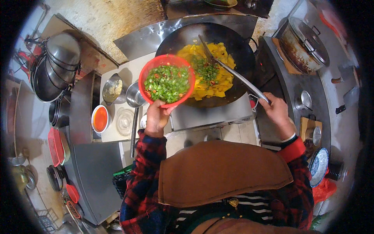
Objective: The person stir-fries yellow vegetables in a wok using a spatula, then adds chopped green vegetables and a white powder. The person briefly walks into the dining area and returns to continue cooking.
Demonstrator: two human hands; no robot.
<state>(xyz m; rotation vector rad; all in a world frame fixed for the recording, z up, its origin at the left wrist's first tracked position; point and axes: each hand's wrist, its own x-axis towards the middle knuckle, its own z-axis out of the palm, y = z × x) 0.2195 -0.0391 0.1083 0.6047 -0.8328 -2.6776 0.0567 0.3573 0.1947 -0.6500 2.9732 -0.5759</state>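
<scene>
My left hand (158,117) grips the near rim of a red plastic bowl (191,63), thumb on the inside edge. Chopped green peppers (167,82) with bits of red lie in the bowl, which hangs over the left side of a large black wok (242,49). In the wok are yellow slices (201,92), perhaps potato, with a patch of chopped green pepper (207,71) on top. My right hand (276,109) is closed around the metal handle of a long cooking spatula (238,76). The spatula's blade end rests among the yellow slices.
Left of the wok stand a steel bowl (120,99) of pale chopped food, a steel ladle (133,98), a clear lid (124,121) and a white bowl of orange-red sauce (100,118). Pans (62,48) hang farther left. A lidded pot (295,48) stands at the right.
</scene>
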